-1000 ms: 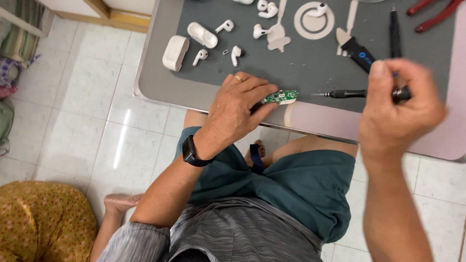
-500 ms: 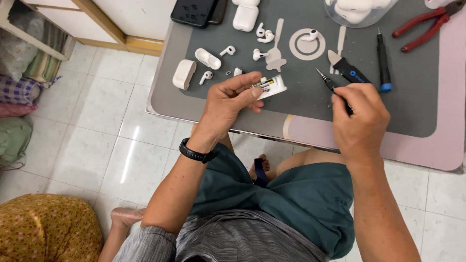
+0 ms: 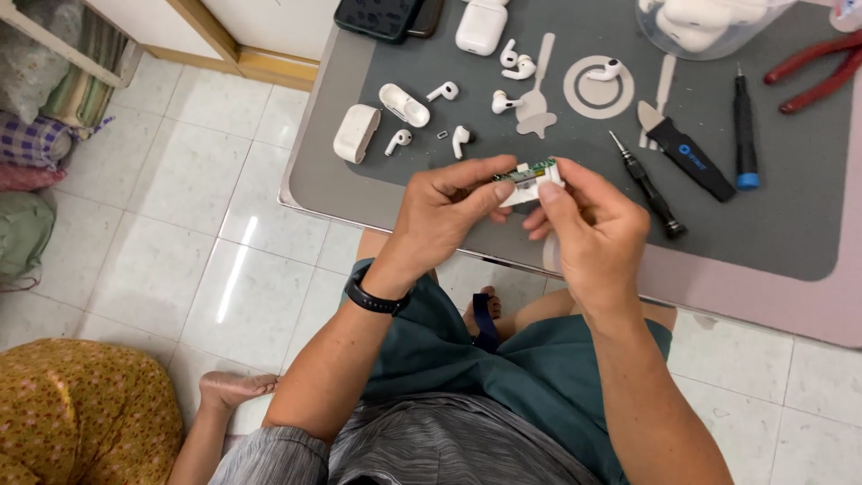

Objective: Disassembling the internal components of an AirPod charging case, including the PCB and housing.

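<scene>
My left hand point(image 3: 444, 211) and my right hand point(image 3: 588, 224) meet over the near edge of the dark grey work mat point(image 3: 772, 229). Between their fingertips they pinch a small white part with a green circuit board point(image 3: 530, 176) on top. The left thumb and forefinger grip its left end, the right fingers wrap its right end. A black band sits on my left wrist. A thin black screwdriver point(image 3: 646, 184) lies on the mat just right of my right hand.
On the mat lie several white earbuds point(image 3: 460, 139), opened white case shells point(image 3: 356, 133), a closed white case point(image 3: 481, 25), a black pry tool point(image 3: 691, 157), a blue-tipped driver point(image 3: 743, 130), red pliers point(image 3: 813, 72), and a dark phone point(image 3: 382, 16). Tiled floor lies left.
My right hand set the black screwdriver down on the mat and came left to join the left hand on the circuit-board part. The camera view shifted closer.
</scene>
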